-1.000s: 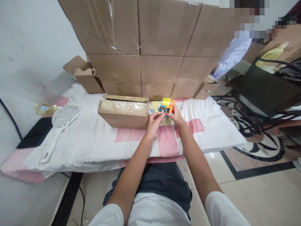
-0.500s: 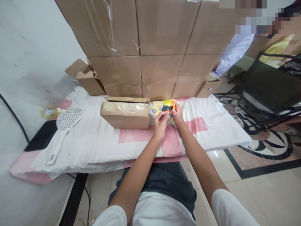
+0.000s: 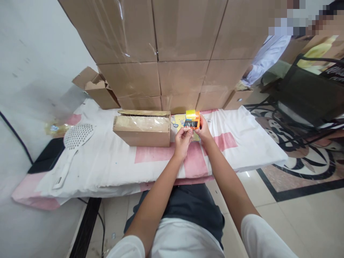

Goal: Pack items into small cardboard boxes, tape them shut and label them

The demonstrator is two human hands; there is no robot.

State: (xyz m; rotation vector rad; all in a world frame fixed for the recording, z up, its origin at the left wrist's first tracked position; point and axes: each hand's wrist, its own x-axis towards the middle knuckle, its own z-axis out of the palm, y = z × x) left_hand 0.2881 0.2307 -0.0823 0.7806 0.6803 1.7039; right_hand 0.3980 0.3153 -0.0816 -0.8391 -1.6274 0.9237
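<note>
My right hand (image 3: 204,129) is closed around the side of an orange tape dispenser (image 3: 198,120) that carries a yellow roll and has a dark, glossy front. My left hand (image 3: 184,139) pinches with thumb and fingers at the dispenser's lower front edge; what lies between the fingertips is too small to make out. Under both hands is a yellow printed sheet (image 3: 176,120), partly covered. Just left of it stands a cardboard box (image 3: 142,138), its top strip shiny with clear tape and a flap raised at the back.
Stacked taped cartons (image 3: 182,77) wall off the table's far side. On the left lie a white slotted skimmer (image 3: 78,136) and a black tablet-like slab (image 3: 48,156); an open carton (image 3: 100,95) stands behind. Another person's sleeve (image 3: 271,53) and a dark chair (image 3: 309,86) are at right.
The tape dispenser has tipped up in my right hand, so more of its yellow roll shows. My left hand stays pinched beside it, and the view has shifted slightly.
</note>
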